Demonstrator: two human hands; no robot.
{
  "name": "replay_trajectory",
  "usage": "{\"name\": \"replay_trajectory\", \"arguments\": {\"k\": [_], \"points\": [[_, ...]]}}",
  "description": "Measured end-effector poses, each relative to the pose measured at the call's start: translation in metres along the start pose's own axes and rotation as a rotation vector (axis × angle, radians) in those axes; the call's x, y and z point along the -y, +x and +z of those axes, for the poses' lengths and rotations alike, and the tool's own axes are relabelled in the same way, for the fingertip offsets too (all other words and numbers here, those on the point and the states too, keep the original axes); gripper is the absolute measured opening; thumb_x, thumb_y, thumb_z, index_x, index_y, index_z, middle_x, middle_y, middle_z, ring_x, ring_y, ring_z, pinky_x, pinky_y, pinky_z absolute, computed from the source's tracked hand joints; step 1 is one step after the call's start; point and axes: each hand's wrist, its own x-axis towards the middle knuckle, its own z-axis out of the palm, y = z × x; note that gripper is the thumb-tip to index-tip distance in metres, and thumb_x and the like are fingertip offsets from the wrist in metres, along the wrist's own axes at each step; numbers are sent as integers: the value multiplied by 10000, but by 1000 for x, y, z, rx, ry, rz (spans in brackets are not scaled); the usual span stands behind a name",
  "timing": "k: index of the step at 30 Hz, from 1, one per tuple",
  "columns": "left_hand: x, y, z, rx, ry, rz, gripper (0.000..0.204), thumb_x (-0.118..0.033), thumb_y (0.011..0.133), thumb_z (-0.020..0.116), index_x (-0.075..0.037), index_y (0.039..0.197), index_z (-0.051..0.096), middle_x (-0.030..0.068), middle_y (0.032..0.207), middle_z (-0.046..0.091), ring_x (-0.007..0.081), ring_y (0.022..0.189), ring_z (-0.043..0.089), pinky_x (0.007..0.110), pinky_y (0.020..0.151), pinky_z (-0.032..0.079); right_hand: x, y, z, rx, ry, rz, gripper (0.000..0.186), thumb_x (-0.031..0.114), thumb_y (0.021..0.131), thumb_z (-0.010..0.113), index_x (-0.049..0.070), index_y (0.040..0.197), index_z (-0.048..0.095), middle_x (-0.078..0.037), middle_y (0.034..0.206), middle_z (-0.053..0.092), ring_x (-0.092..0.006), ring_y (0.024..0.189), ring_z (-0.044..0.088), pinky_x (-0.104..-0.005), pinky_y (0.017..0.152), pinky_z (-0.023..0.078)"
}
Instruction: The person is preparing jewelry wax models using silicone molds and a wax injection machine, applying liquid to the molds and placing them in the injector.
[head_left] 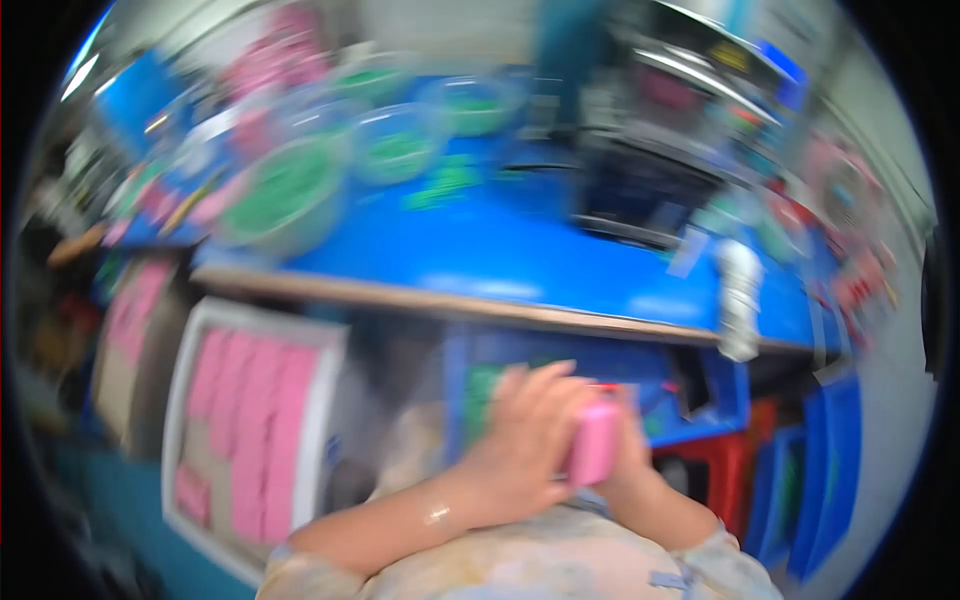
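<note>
The picture is heavily blurred by motion. Both my hands meet low in the middle, below the edge of a blue worktable point(520, 255). My left hand point(520, 440) and my right hand point(632, 462) press from either side on a small pink block-shaped thing point(594, 443). My left fingers lie across its near side. My right hand is mostly hidden behind it.
Several clear bowls with green contents point(290, 190) stand on the table's left and back. A dark machine point(650, 170) sits at the back right. A white box of pink pieces point(250, 430) stands on the floor at left. Blue crates point(820, 480) and a red stool point(720, 470) are at right.
</note>
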Motion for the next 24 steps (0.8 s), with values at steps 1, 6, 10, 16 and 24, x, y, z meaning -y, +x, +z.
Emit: {"name": "replay_trajectory", "arguments": {"k": [1,6,10,16,24], "points": [[-1,5,0,-27,-2,47,794,-188,560,757,-40,1232,361,156,1234,409,367,1211,346,544,989,233,-8,-3,-22,146,-118,-110,310,320,944,422,110,1167,475,-66,1125,525,-139,1004,525,-311,879,431],[-6,-19,-23,-152,-182,-168,802,-170,539,797,-56,1208,371,151,1157,442,326,1116,443,463,935,331,48,20,43,112,-759,-388,449,283,921,490,26,1256,337,-86,1059,469,-146,888,524,-276,745,459],[-7,-13,-28,-185,-1144,-410,830,-36,651,743,-66,1311,241,114,1232,401,217,1129,455,371,927,415,151,33,47,-65,-491,-642,500,445,891,481,15,1147,480,-146,985,587,-221,768,626,-299,595,522],[-1,-9,-50,-380,-107,-300,848,-1,593,734,-61,1300,269,107,1184,388,234,1059,471,333,855,450,220,59,50,-105,-380,-425,444,345,915,425,-60,928,605,-141,740,654,-169,548,593,-264,491,456],[25,-8,-82,-582,394,-25,973,-296,566,784,11,1338,277,194,1287,340,318,1146,365,411,951,327,145,-10,30,265,-317,-162,581,183,875,437,-39,1361,209,-331,1063,552,-268,613,645,-296,556,518]]}}
